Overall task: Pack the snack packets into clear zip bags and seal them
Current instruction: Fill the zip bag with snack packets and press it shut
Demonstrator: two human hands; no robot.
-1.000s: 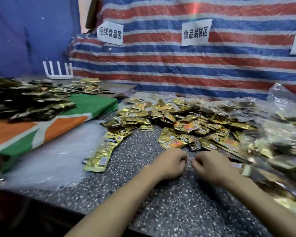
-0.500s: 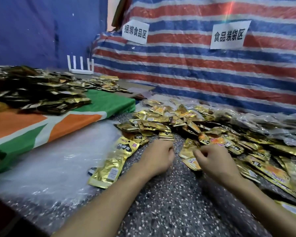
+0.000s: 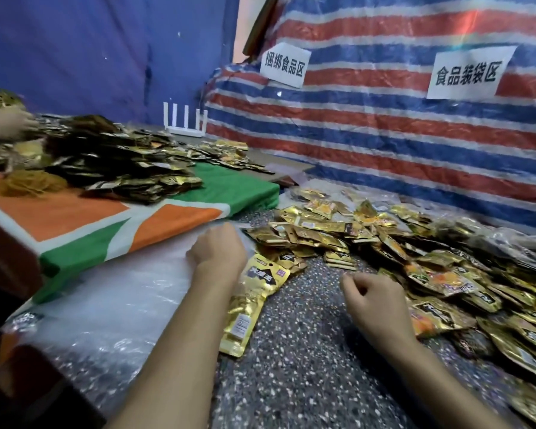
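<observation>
- Speckled table (image 3: 297,351) is the landmark; every place below is told from it.
- Left hand (image 3: 218,253) reaches to the left part of the table, over the edge of a heap of clear plastic bags (image 3: 106,308). The fingers point away from the camera and their tips are hidden, so I cannot tell if they hold a bag or how far they are open.
- Right hand (image 3: 375,300) hangs over the middle of the table with fingers loosely curled. Thumb and forefinger are close together, but I cannot see anything between them.
- One long gold packet (image 3: 251,305) lies flat on the table, just right of the left wrist, partly under it. Its printed top end points to the far side.
- Big pile of gold snack packets (image 3: 399,243) covers the far and right parts of the table, loose and overlapping, just beside the right hand.
- At the right far edge of the table some clear bags with packets inside (image 3: 508,239) lie on the pile; if they are sealed I cannot tell.
- Left of the table stands a raised surface with an orange, green and white cloth (image 3: 121,224), with a second, darker pile of packets (image 3: 115,162) on it.
- Behind the table hangs a striped tarp (image 3: 384,125) with two white paper signs (image 3: 283,65).
- Another person's hand (image 3: 3,123) touches the darker pile at the far left.
</observation>
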